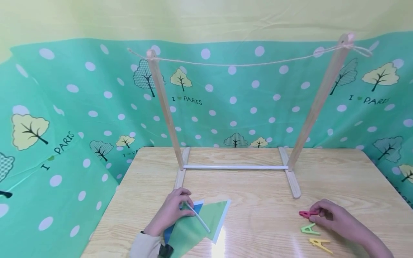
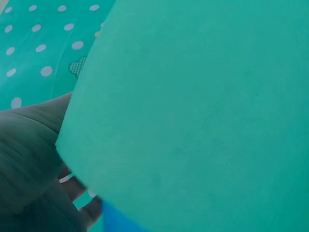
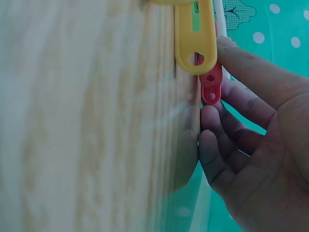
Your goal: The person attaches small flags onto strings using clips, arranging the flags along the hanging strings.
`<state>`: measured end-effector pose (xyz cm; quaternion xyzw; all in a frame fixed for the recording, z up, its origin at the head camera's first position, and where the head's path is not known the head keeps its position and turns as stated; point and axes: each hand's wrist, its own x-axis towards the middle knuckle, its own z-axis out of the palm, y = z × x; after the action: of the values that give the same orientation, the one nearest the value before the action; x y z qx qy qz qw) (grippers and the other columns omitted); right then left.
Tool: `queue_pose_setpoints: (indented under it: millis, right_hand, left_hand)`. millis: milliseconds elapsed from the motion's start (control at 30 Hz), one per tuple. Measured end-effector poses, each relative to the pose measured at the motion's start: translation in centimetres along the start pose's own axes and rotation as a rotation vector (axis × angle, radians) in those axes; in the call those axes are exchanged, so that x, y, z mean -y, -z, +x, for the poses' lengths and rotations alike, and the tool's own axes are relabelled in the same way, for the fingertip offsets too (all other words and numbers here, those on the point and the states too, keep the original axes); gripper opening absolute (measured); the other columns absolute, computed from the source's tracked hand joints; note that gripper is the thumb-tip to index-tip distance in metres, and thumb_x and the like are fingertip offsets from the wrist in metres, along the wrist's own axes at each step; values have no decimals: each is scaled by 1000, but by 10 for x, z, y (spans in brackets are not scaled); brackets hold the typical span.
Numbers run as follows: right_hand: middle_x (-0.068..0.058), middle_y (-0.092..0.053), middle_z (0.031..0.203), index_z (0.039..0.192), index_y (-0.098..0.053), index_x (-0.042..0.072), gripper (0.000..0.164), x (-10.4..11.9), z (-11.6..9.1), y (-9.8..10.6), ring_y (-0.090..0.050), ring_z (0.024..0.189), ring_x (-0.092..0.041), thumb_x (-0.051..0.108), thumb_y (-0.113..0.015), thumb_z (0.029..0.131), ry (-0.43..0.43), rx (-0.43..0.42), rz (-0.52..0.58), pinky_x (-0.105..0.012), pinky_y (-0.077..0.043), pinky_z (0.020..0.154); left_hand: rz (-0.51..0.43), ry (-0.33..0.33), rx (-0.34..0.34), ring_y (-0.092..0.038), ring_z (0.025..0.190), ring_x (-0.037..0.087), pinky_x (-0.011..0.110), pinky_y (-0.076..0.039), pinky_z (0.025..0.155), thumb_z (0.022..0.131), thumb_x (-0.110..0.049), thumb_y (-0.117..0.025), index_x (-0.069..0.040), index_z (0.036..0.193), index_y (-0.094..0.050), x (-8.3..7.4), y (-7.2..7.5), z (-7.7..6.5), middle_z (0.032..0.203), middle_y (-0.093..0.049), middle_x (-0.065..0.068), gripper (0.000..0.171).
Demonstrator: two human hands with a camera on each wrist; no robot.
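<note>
At left, I find the left hand (image 1: 171, 213) pinching a green triangular pennant (image 1: 187, 233); its white edge runs right and near from the fingers, above a blue pennant (image 1: 198, 208). At right, I note the red plastic clothespin (image 1: 304, 214), slim, long axis left to right, directly left of the right hand (image 1: 333, 216), which pinches its right end. A pale-green A-shaped clothespin (image 1: 309, 229) and a yellow A-shaped clothespin (image 1: 319, 244) lie nearer. I cannot tell whether the red one is lifted.

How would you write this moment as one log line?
left hand: holds green flag; right hand: pinches red clothespin; green clothespin, yellow clothespin: on table; string: between wooden posts, nothing hung
</note>
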<state>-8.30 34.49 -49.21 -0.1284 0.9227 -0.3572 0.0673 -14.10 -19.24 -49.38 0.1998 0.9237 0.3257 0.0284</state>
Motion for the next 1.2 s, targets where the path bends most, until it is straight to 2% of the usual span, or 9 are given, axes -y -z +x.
queue_pose_setpoints:
  millis: [133, 400, 500, 633, 767, 900, 1000, 1200]
  right_hand:
    - [6, -55, 86, 99, -65, 12, 16, 0, 1, 1, -47, 73, -1, 25, -71, 92, -18, 11, -1, -21, -41, 59]
    - [10, -57, 85, 101, -66, 12, 11, -1, -2, 2, -49, 73, -1, 20, -69, 94, 13, -13, 3, -21, -42, 60]
    - [12, -57, 86, 101, -66, 13, 9, -2, -3, 3, -50, 73, -1, 18, -68, 94, 35, -21, -1, -21, -44, 61]
    - [13, -60, 89, 103, -66, 13, 9, 0, -3, 3, -52, 76, 1, 18, -67, 96, 40, -18, -12, -21, -47, 64]
    - [7, -63, 93, 106, -66, 11, 15, 4, -2, 6, -53, 78, 3, 23, -64, 97, -40, -6, -52, -21, -50, 67]
    - [0, -66, 99, 111, -65, 7, 26, 9, -1, 11, -55, 80, 4, 29, -60, 100, -147, 6, -72, -22, -51, 67]
    - [-3, -67, 102, 113, -65, 5, 28, 12, -1, 13, -57, 82, 3, 29, -59, 101, -168, 7, -64, -22, -52, 67]
    - [-3, -68, 103, 112, -66, 6, 25, 15, -2, 12, -58, 82, 4, 27, -60, 101, -145, -12, -57, -22, -52, 67]
  left_hand:
    - [-76, -3, 15, -52, 119, 31, 60, -38, 105, 73, -29, -86, -30, 75, -67, 3, 3, -1, 122, -60, 4, 19]
    - [-217, 0, 111, -58, 114, 28, 57, -41, 104, 81, -32, -81, -25, 75, -69, 6, 11, 1, 116, -65, 1, 15]
    - [-244, 8, 134, -61, 110, 22, 50, -45, 101, 81, -34, -80, -23, 77, -71, 6, 13, 1, 111, -68, -1, 15]
    - [-265, 35, 149, -63, 102, 13, 36, -49, 96, 81, -35, -80, -24, 79, -73, 7, 15, -2, 103, -71, -4, 13]
    - [-289, 33, 157, -63, 91, 9, 27, -50, 87, 82, -32, -80, -21, 80, -75, 7, 17, -3, 93, -71, -7, 12]
    - [-296, 53, 170, -63, 83, 7, 24, -49, 81, 82, -31, -81, -19, 80, -77, 4, 20, -3, 84, -72, -9, 13]
    - [-288, 75, 175, -64, 81, 7, 24, -50, 78, 82, -32, -81, -20, 81, -78, 2, 23, -4, 81, -73, -10, 12]
    - [-321, 93, 165, -67, 81, 10, 24, -53, 73, 83, -34, -80, -21, 84, -79, -1, 27, -6, 82, -74, -8, 13]
